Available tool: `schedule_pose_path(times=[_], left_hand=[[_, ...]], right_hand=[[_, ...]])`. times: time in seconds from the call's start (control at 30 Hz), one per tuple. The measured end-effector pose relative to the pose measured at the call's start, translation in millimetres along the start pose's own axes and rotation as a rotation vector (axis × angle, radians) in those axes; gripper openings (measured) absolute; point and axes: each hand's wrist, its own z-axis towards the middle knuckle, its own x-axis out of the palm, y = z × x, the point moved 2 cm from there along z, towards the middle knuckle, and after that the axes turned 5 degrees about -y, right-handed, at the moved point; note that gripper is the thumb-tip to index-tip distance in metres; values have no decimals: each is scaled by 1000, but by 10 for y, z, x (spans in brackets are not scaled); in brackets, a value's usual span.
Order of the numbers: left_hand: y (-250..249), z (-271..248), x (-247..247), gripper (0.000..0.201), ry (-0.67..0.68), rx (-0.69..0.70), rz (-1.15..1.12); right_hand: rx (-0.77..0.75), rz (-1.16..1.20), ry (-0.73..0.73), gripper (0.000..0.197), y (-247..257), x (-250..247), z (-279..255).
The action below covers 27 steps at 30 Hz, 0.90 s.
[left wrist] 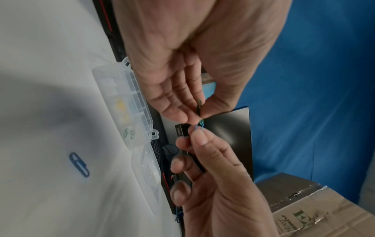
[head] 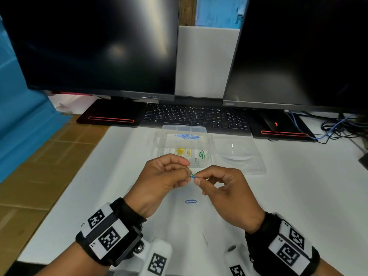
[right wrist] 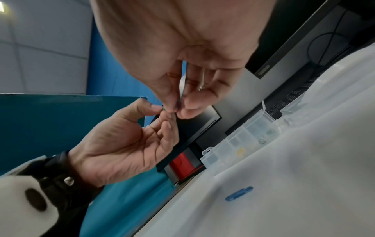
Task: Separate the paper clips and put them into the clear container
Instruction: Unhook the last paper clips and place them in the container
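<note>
Most of the green clip (left wrist: 199, 107) and blue clip (left wrist: 198, 127) is hidden by pinching fingertips (head: 186, 173). Both monitors (head: 95, 42) are cut off at 12 o'clock. The container (right wrist: 246, 136) is blurred.

Soft, even light is falling from above, leaving the white desk (head: 119, 176) bright. Pale glare is showing on the left monitor (head: 117, 52). Wide-angle distortion is bending the head view's edges. Both wrist views are looking blurred, with hand shadows darkening the desk.
</note>
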Motion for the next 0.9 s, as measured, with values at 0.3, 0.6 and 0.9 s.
schedule_pose_path(times=[0.3, 0.6, 0.9], left_hand=[[-11, -68, 63, 22, -20, -39, -156], [-22, -90, 88, 19, -22, -8, -234], [14, -97, 77, 12, -125, 61, -48]], right_hand=[[-103, -17, -143, 13, 57, 2, -34], [-136, -18, -167, 16, 75, -3, -43], [-389, -327, -116, 13, 91, -130, 23]])
